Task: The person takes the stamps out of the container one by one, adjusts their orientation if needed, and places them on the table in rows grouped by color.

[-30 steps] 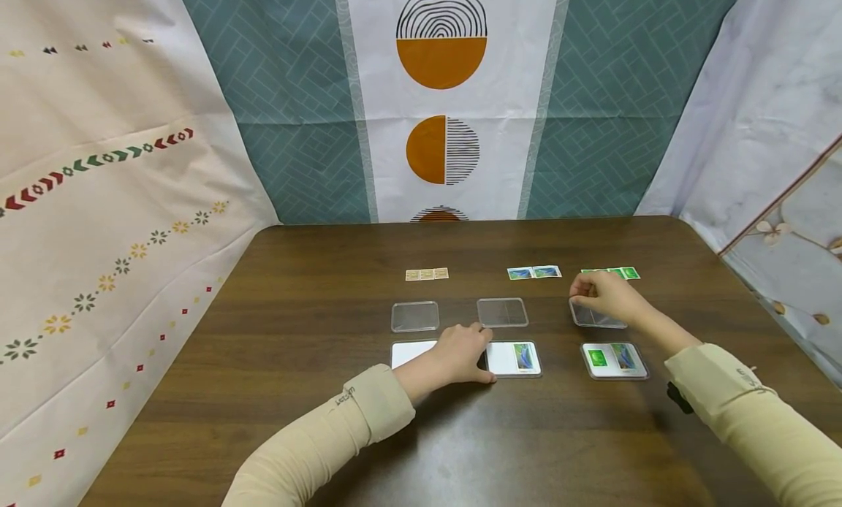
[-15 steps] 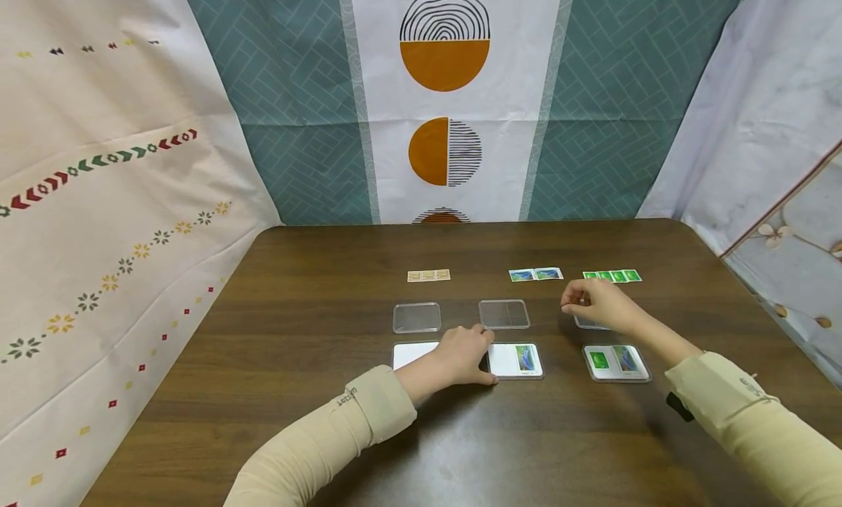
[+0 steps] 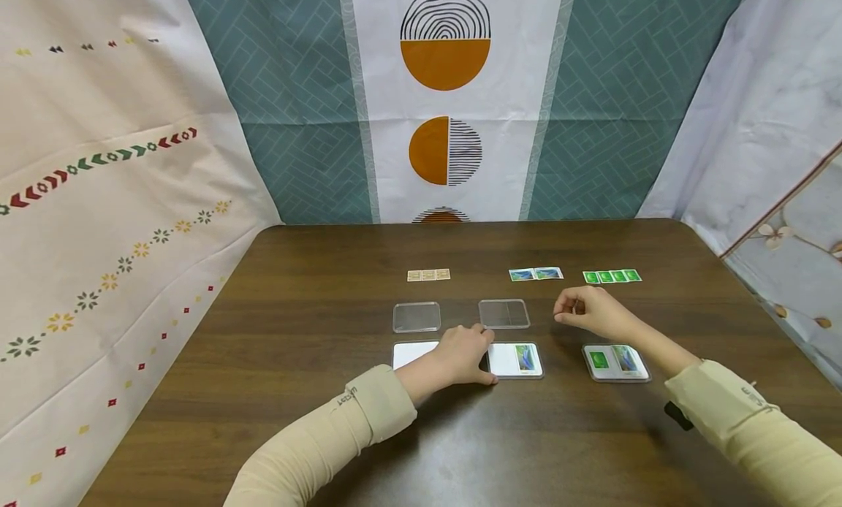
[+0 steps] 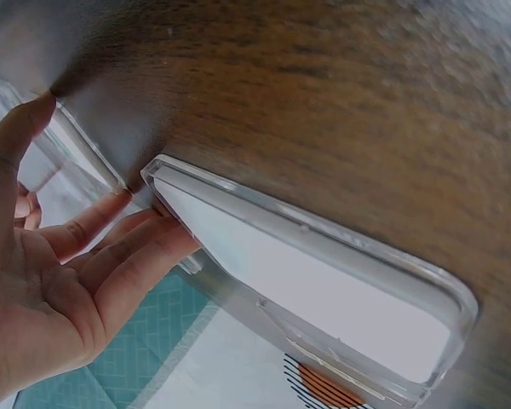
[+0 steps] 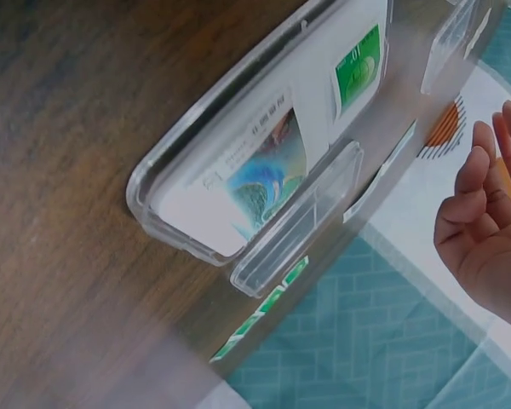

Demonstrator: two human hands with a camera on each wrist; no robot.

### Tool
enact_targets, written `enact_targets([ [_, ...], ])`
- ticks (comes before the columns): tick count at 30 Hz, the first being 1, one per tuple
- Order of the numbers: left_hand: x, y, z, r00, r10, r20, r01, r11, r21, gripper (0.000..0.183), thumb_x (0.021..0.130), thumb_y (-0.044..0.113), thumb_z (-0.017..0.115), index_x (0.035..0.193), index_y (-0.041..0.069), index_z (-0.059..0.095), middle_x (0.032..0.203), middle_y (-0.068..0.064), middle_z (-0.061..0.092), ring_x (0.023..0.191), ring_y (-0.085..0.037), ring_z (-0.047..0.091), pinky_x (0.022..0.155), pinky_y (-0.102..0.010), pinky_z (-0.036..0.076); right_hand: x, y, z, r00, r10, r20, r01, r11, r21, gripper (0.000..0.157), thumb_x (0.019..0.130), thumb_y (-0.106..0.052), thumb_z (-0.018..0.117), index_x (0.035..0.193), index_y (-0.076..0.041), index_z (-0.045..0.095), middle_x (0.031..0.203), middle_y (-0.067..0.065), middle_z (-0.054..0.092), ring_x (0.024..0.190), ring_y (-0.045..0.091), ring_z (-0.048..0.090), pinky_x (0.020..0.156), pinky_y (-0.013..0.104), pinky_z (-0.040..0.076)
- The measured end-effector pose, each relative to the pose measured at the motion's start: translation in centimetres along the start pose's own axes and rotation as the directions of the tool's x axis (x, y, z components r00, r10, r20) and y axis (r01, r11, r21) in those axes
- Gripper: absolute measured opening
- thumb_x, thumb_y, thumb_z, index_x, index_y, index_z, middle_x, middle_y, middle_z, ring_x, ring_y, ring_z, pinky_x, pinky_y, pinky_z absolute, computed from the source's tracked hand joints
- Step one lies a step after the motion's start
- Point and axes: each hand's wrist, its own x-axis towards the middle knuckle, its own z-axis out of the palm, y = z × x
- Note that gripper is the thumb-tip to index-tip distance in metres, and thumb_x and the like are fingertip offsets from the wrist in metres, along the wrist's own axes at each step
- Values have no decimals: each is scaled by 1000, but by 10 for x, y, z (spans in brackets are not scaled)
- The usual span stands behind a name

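Note:
My left hand (image 3: 454, 355) spans the left end of the middle clear plastic case (image 3: 542, 364), thumb at its near edge and forefinger at its far edge. A blue stamp (image 3: 525, 358) lies on the white card inside that case. Above the table, beyond the right-hand case (image 3: 598, 375), my right hand (image 3: 598, 311) hangs with fingers loosely curled and nothing visible in them. That case has a green stamp (image 5: 358, 70) and a blue stamp (image 5: 268, 175) on its card. The clear lid (image 5: 298, 221) behind it is hidden by my right hand in the head view.
A white-carded case (image 3: 411, 352) lies partly under my left forearm. Two clear lids, left (image 3: 416, 318) and middle (image 3: 503, 314), lie behind the cases. Farther back are tan stamps (image 3: 428, 275), blue stamps (image 3: 536, 274) and several green stamps (image 3: 612, 276) in rows.
My right hand has drawn back from the right-hand lid and green stamps, moving left and toward me. The green row now shows fully. My left hand stays on the middle case.

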Motion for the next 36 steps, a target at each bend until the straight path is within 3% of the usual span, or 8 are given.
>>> enact_targets([
  [24, 0, 1, 0, 1000, 7, -4, -7, 1000, 1, 56, 72, 58, 71, 102, 13, 58, 102, -2, 63, 75, -19, 64, 65, -28, 51, -5, -4, 23, 998, -45, 51, 43, 998, 35, 7, 82, -8, 70, 79, -10, 64, 67, -8, 56, 60, -1, 43, 56, 20, 40],
  [36, 0, 0, 1, 1000, 15, -5, -15, 1000, -9, 57, 73, 57, 72, 105, 13, 58, 107, -3, 63, 82, -17, 64, 68, -27, 50, -11, -5, 38, 996, -78, 39, 77, 996, 36, 11, 79, -8, 73, 83, -10, 62, 72, -7, 58, 61, 0, 43, 55, 20, 41],
])
